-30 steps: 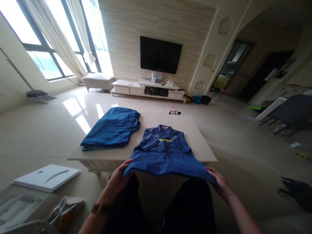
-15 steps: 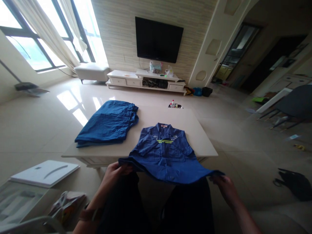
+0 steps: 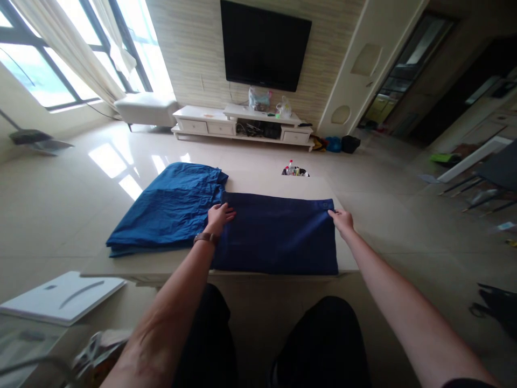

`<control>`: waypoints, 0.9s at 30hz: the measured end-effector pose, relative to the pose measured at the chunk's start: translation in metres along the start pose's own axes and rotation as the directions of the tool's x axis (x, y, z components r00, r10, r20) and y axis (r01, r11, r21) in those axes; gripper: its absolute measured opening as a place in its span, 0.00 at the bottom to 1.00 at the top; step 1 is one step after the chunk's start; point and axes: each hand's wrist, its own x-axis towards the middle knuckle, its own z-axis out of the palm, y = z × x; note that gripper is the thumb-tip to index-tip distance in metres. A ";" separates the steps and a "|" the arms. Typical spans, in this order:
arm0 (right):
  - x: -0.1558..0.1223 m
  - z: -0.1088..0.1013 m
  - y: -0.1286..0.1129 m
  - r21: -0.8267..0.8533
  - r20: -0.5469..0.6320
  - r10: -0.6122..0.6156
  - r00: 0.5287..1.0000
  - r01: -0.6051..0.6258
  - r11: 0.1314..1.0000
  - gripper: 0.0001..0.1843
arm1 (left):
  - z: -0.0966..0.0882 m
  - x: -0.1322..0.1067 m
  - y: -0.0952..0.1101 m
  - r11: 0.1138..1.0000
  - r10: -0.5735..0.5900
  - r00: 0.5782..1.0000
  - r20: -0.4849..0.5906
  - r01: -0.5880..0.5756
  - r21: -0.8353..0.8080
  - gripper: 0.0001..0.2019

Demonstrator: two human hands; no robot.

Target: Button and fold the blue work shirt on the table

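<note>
A dark blue work jacket (image 3: 277, 234) lies folded into a rectangle on the low white table (image 3: 286, 186), its hem at the far side and its collar and yellow stripe out of sight underneath. At the far left corner, my left hand (image 3: 221, 215) is closed on the hem, fingers over the cloth. My right hand (image 3: 342, 221) pinches the far right corner just below a small round button. Directly left of the jacket lies a folded pile of lighter blue cloth (image 3: 165, 207), which my left hand is very close to.
A white flat box (image 3: 64, 296) rests on a glass-topped stand at the lower left. Beyond the table are a small bin with bottles (image 3: 295, 171), a white TV cabinet (image 3: 194, 126) and a wall TV (image 3: 264, 46). A black bag (image 3: 498, 307) lies on the floor at right.
Both hands have carried the jacket's hem up and away from me, folding the lower part over the chest and collar. The view has tilted slightly down.
</note>
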 end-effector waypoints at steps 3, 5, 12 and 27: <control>0.000 0.043 0.007 -0.097 -0.005 0.050 0.999 -0.050 0.994 0.38 | 0.018 0.014 -0.033 0.991 0.013 1.000 0.002 -0.013 0.131 0.36; -0.020 0.071 0.022 -0.134 0.060 -0.009 0.998 0.017 0.991 0.39 | 0.023 0.007 -0.067 0.962 0.094 0.994 0.047 -0.103 0.253 0.36; -0.079 0.110 0.105 -0.386 0.398 -0.398 0.827 0.545 0.745 0.29 | 0.012 -0.021 -0.156 0.356 0.333 0.735 0.591 -0.678 0.643 0.27; -0.126 0.119 0.075 -0.273 0.610 -0.561 0.560 0.813 0.514 0.28 | 0.031 -0.055 -0.162 0.311 0.292 0.672 0.680 -0.740 0.597 0.29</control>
